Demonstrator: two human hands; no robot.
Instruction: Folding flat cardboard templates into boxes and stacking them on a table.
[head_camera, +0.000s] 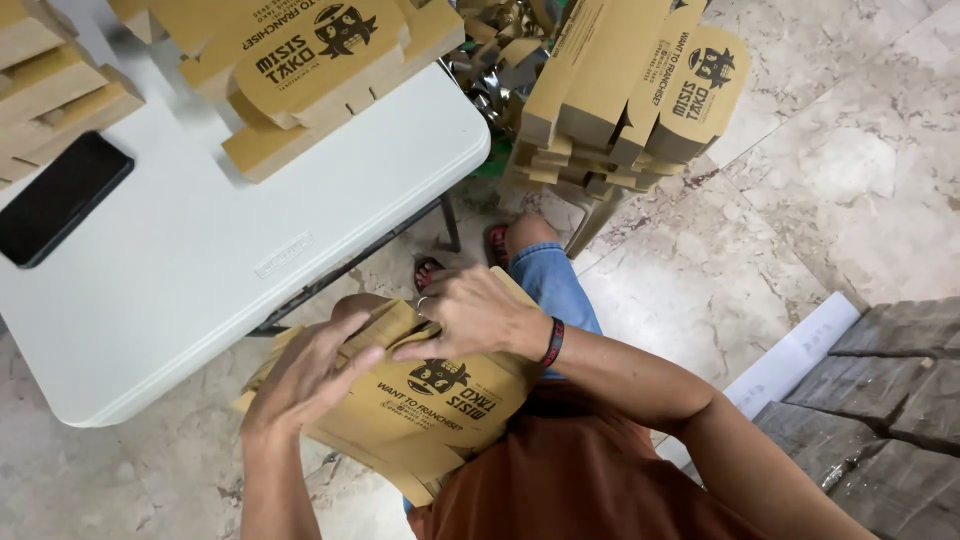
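Marble floor (850, 170) under white table (200, 270)

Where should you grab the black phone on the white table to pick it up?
Probably by its two long edges, coming down from above. The black phone lies flat on the white table, so only its thin sides offer a pinch. Its upper end sits close to a stack of brown cardboard boxes, so grip nearer the lower end.
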